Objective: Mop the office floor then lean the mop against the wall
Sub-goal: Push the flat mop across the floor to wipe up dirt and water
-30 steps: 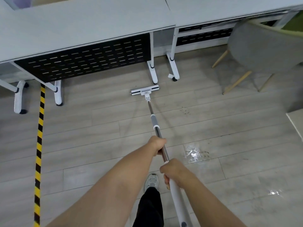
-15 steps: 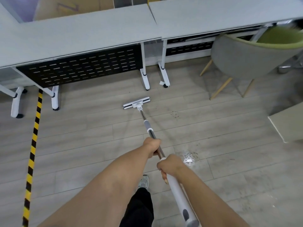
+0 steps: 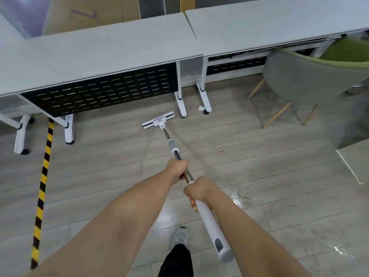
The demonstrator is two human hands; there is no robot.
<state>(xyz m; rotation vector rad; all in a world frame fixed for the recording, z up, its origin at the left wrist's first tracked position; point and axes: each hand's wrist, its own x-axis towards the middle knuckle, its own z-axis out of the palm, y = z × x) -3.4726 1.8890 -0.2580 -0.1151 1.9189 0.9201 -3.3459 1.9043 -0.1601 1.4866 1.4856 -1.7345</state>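
Note:
I hold a long mop (image 3: 173,148) with a metal shaft and a white grip. Its flat white head (image 3: 158,120) lies on the grey plank floor (image 3: 99,176), just in front of the desk legs. My left hand (image 3: 177,168) grips the metal shaft higher up toward the head. My right hand (image 3: 196,190) grips the top of the white handle section behind it. The handle's grey end (image 3: 224,254) points back at me.
Two grey desks (image 3: 111,54) on white wheeled legs (image 3: 180,104) stand along the far side. A grey-green chair (image 3: 311,76) sits at right. Yellow-black tape (image 3: 43,182) runs down the floor at left. Wet patches (image 3: 238,200) shine at right. My shoe (image 3: 180,235) is below.
The mop head was pulled back from the desk legs, then pushed forward toward them again. My view has tilted up, showing more of the desks.

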